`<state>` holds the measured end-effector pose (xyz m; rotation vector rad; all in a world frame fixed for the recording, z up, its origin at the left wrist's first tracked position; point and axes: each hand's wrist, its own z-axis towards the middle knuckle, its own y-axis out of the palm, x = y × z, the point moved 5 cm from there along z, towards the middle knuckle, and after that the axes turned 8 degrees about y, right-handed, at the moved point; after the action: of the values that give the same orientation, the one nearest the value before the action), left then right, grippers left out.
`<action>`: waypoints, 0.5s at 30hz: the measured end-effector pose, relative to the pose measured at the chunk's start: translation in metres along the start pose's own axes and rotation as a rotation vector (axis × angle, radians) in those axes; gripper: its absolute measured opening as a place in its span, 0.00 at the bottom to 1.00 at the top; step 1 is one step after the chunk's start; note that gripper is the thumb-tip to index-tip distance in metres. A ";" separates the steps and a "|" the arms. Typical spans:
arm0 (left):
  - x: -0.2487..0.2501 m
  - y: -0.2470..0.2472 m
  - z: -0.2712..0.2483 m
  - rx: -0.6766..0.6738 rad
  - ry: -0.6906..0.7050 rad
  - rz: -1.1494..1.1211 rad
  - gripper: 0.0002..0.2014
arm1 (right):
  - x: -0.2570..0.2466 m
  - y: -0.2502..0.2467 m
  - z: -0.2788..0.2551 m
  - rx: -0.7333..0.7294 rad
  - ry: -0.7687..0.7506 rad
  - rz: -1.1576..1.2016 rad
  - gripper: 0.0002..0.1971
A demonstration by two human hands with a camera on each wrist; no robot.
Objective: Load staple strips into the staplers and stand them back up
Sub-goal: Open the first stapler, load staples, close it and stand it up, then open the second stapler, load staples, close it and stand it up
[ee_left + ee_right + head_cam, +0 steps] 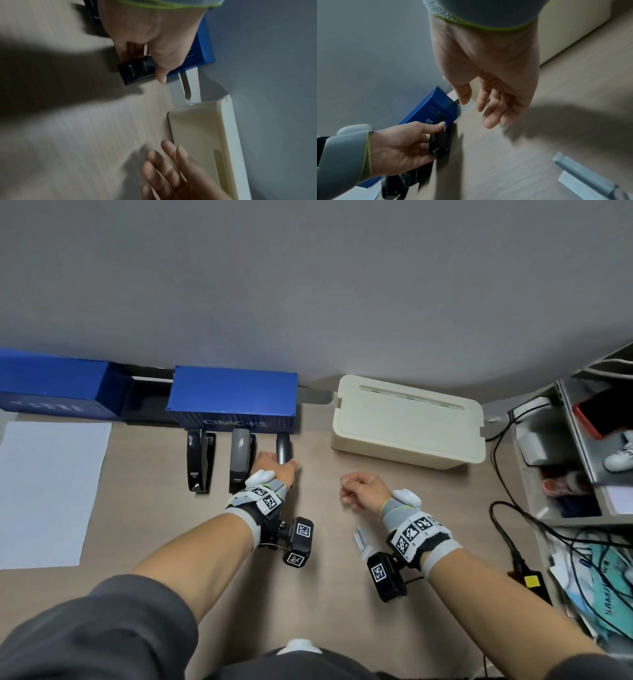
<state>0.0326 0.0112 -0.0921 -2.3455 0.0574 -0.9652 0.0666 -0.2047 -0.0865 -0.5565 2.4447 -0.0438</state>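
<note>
Three staplers stand on end in a row in front of a blue container-shaped box (233, 395). They are a black stapler (200, 462), a grey stapler (240, 457) and a dark stapler (284, 450). My left hand (278, 466) grips the dark stapler (137, 71), thumb on one side and fingers on the other, with the stapler upright on the desk. My right hand (354, 491) hovers to its right with relaxed fingers (488, 116) and holds nothing. A silver staple strip (580, 170) lies on a small white box (363, 539) near my right wrist.
A cream cable box (407, 422) sits against the wall to the right. A white paper sheet (48, 491) lies at the left. A second blue box (58, 385) stands far left. Cluttered shelves and black cables (507, 529) fill the right edge.
</note>
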 end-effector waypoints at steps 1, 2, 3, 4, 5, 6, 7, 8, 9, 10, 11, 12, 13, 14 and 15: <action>0.001 0.001 0.002 -0.003 -0.005 0.007 0.24 | 0.004 -0.003 0.002 0.009 0.007 0.006 0.04; 0.002 0.002 0.004 -0.001 -0.013 0.008 0.22 | 0.006 -0.007 0.003 0.015 0.011 0.009 0.05; 0.003 0.003 0.005 0.000 -0.011 0.018 0.21 | 0.008 -0.008 0.004 0.021 0.013 0.015 0.05; 0.004 0.001 0.006 -0.003 -0.004 0.032 0.20 | 0.007 -0.009 0.005 0.025 0.012 0.016 0.05; 0.004 0.001 0.007 -0.011 0.003 0.049 0.21 | 0.007 -0.010 0.006 0.030 0.013 0.022 0.05; 0.002 0.003 0.008 -0.020 0.007 0.068 0.23 | 0.008 -0.012 0.007 0.037 0.019 0.022 0.05; 0.002 0.001 0.008 -0.015 0.011 0.081 0.26 | 0.008 -0.011 0.008 0.044 0.021 0.005 0.05; 0.000 -0.001 0.008 -0.011 0.007 0.087 0.29 | 0.009 -0.010 0.008 0.050 0.026 -0.017 0.05; -0.001 -0.003 0.007 -0.013 0.002 0.080 0.32 | 0.010 -0.009 0.009 0.050 0.030 -0.033 0.06; -0.001 -0.005 0.005 -0.021 0.006 0.066 0.35 | 0.010 -0.006 0.010 0.045 0.029 -0.041 0.07; 0.000 -0.006 0.003 -0.035 0.024 0.046 0.36 | 0.011 -0.003 0.010 0.034 0.027 -0.047 0.08; 0.001 -0.010 0.000 -0.035 0.057 0.028 0.37 | 0.011 0.002 0.010 0.020 0.024 -0.054 0.09; 0.004 -0.015 -0.003 -0.013 0.100 0.012 0.36 | 0.010 0.005 0.009 0.011 0.022 -0.062 0.10; 0.005 -0.020 -0.005 0.040 0.154 0.004 0.33 | 0.010 0.008 0.009 0.004 0.018 -0.068 0.10; 0.005 -0.029 -0.008 0.112 0.215 0.006 0.29 | 0.010 0.012 0.008 -0.004 0.014 -0.073 0.10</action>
<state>0.0258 0.0299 -0.0691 -2.1318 0.0932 -1.1841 0.0592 -0.1966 -0.1009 -0.6487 2.4377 -0.0722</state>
